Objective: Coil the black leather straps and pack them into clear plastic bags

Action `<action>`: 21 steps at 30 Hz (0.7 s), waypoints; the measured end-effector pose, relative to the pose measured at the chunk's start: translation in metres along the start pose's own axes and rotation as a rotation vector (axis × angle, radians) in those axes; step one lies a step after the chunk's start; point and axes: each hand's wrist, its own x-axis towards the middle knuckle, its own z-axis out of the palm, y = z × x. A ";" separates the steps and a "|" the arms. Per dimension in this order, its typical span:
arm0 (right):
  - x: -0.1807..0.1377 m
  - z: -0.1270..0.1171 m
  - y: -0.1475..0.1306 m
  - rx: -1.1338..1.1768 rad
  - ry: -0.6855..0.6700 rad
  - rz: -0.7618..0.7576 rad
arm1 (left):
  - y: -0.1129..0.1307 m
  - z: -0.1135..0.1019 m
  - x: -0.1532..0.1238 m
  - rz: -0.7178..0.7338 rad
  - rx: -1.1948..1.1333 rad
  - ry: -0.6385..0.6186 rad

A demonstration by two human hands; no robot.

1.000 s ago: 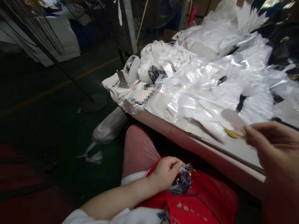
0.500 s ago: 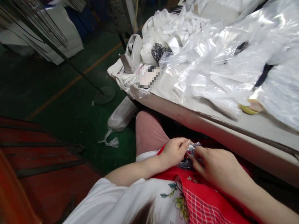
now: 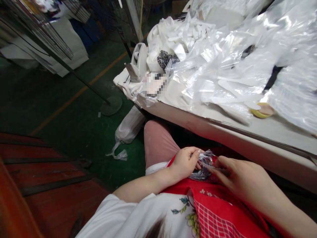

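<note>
Over my lap, my left hand [image 3: 185, 161] is closed on the left side of a crinkled clear plastic bag [image 3: 204, 163]. Something dark shows through the film, but its kind cannot be made out. My right hand [image 3: 234, 172] pinches the bag's right side between thumb and forefinger. A red apron [image 3: 223, 205] with a white check pattern lies beneath both hands. The table edge [image 3: 223, 132] runs just beyond them.
Clear plastic sheets [image 3: 210, 72] and white strips [image 3: 178, 36] cover much of the table. On it are a tape dispenser [image 3: 138, 62], a yellow tape roll [image 3: 262, 110] and a speckled black cloth [image 3: 164, 59]. A tied white bundle [image 3: 130, 125] and a stand base [image 3: 111, 105] are on the green floor.
My right hand has moved a little to the right, away from my left. More of the clear plastic bag now shows between them. My left hand has hardly moved.
</note>
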 end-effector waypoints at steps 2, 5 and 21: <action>0.005 0.006 -0.003 0.000 0.006 -0.012 | 0.004 -0.001 -0.002 0.077 0.102 0.007; 0.017 0.011 -0.003 0.078 -0.013 0.016 | 0.012 -0.005 -0.005 0.246 0.330 0.048; 0.067 0.034 0.027 1.223 -0.163 0.277 | 0.021 -0.003 -0.012 0.442 0.440 0.008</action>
